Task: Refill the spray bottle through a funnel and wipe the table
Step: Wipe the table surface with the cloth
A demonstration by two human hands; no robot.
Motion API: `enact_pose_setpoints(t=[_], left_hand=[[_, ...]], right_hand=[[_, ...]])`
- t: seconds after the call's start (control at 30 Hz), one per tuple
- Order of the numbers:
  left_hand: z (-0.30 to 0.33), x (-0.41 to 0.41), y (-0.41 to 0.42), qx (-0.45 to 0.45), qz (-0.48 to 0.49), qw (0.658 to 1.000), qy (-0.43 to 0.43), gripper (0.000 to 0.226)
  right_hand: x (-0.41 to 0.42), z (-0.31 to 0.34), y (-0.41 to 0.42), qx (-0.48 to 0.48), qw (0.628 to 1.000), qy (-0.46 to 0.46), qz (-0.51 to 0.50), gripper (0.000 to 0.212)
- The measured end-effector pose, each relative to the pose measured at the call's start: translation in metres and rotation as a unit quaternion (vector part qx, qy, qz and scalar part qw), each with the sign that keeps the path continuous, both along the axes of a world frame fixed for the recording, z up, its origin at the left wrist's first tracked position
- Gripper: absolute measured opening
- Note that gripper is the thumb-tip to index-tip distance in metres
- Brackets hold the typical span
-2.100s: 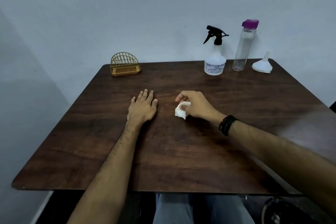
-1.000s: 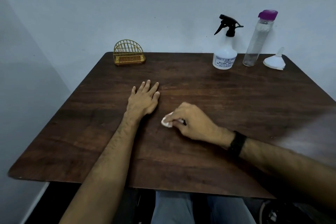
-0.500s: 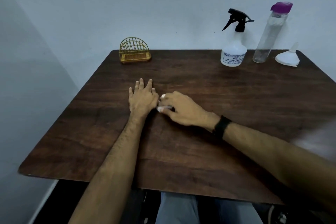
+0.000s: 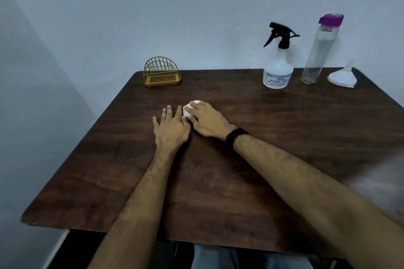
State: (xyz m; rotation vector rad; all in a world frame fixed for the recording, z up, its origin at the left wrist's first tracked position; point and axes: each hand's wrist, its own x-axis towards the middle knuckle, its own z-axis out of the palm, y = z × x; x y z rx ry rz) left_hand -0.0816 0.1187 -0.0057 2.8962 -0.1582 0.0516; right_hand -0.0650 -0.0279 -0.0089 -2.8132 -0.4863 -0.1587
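At the far left of the table (image 4: 218,181) we see a small gold wire rack (image 4: 161,72) standing near the back edge, well apart from everything else. Moving right, our left hand (image 4: 171,130) lies flat on the wood, palm down, fingers spread and holding nothing. Just beside it, touching at the knuckles, our right hand (image 4: 206,121) is curled over a white wad of tissue (image 4: 190,107), pressing it to the tabletop — only the wad's front edge shows past the fingertips. A black band (image 4: 235,136) sits on that wrist.

We judge the tissue to be soft, light and easily torn once damp, so it is best bunched under the fingertips and pushed flat rather than pinched by a corner.

Further right, along the back edge, stands the spray bottle (image 4: 278,73), white with a black trigger head screwed on. Its label carries printed lines; we can make out "INDIA", and the rest is too small to read. It looks like light, fairly stiff plastic — we would take it around the body or by the neck under the trigger. Next comes a tall clear bottle (image 4: 317,54) with a purple cap, probably slippery if wet. Last on the right, the white funnel (image 4: 342,77) rests wide mouth down, spout up.
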Motion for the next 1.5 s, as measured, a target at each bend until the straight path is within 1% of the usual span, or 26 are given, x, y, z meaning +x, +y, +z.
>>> enact_pose_setpoints(t=[0.07,0.13,0.23,0.33,0.4,0.47,0.57,0.63,0.7,0.8,0.9,0.97,1.03,1.13,1.23,1.3,1.37,1.4,1.43,1.5], left_hand=[[0.0,0.002,0.0,0.0,0.0,1.0,0.001,0.057],[-0.001,0.005,0.001,0.007,0.002,1.0,0.004,0.058],[-0.002,0.007,0.004,0.008,0.004,1.0,0.008,0.059],[-0.002,0.005,0.003,0.015,0.001,1.0,0.02,0.06],[-0.002,0.004,0.002,0.021,0.0,0.999,0.027,0.063],[-0.001,0.003,-0.001,0.027,0.0,0.999,0.033,0.066],[0.0,0.002,-0.004,0.029,0.005,0.999,0.03,0.067],[0.001,0.001,-0.002,0.023,0.003,1.0,0.021,0.064],[0.002,0.001,0.001,0.019,-0.003,1.0,0.015,0.06],[0.003,0.001,0.003,0.02,-0.003,0.999,0.025,0.058],[0.004,0.0,0.002,0.021,-0.003,0.999,0.031,0.059],[0.002,0.0,0.001,0.02,-0.003,0.999,0.029,0.06],[0.001,0.001,-0.001,0.021,0.0,0.999,0.028,0.061],[0.0,0.003,-0.005,0.025,0.004,0.999,0.031,0.063],[0.0,0.002,-0.006,0.03,0.006,0.999,0.03,0.064],[0.002,0.001,-0.006,0.032,0.006,0.999,0.029,0.064],[0.003,0.001,-0.005,0.031,0.005,0.999,0.032,0.064],[0.003,0.0,-0.005,0.031,0.004,0.999,0.032,0.064],[0.003,0.0,-0.005,0.031,0.004,0.999,0.032,0.064],[0.003,0.0,-0.005,0.032,0.002,0.999,0.028,0.064]], right_hand=[[0.008,0.001,-0.006,-0.003,0.999,0.04,-0.035,0.054],[0.014,0.005,-0.027,-0.005,0.994,0.057,-0.093,0.058],[0.013,0.008,-0.075,-0.004,0.98,0.05,-0.191,0.058],[-0.004,0.009,-0.117,-0.019,0.972,0.039,-0.232,0.054],[-0.021,0.01,-0.121,-0.023,0.972,0.039,-0.229,0.055],[-0.04,0.012,-0.102,-0.021,0.979,0.039,-0.198,0.054],[-0.059,0.01,-0.049,-0.004,0.997,0.029,-0.071,0.048],[-0.06,0.006,-0.015,-0.001,1.0,0.007,0.008,0.046],[-0.052,0.008,-0.002,-0.006,0.999,-0.008,0.035,0.045],[-0.026,0.013,-0.026,-0.013,1.0,0.009,0.003,0.041],[-0.009,0.02,-0.085,-0.008,0.996,0.003,-0.088,0.037],[-0.012,0.023,-0.126,-0.032,0.987,-0.004,-0.157,0.035],[-0.024,0.025,-0.158,-0.038,0.981,-0.013,-0.192,0.032],[-0.054,0.03,-0.167,-0.018,0.981,-0.039,-0.188,0.027],[-0.087,0.033,-0.145,0.031,0.989,-0.049,-0.133,0.017],[-0.099,0.041,-0.128,0.075,0.995,-0.006,-0.069,0.011],[-0.098,0.055,-0.121,0.106,0.992,0.072,-0.019,0.01],[-0.09,0.062,-0.122,0.126,0.988,0.087,-0.016,0.013],[-0.078,0.066,-0.128,0.153,0.985,0.072,-0.035,0.016],[-0.051,0.07,-0.15,0.191,0.974,-0.002,-0.123,0.018]])
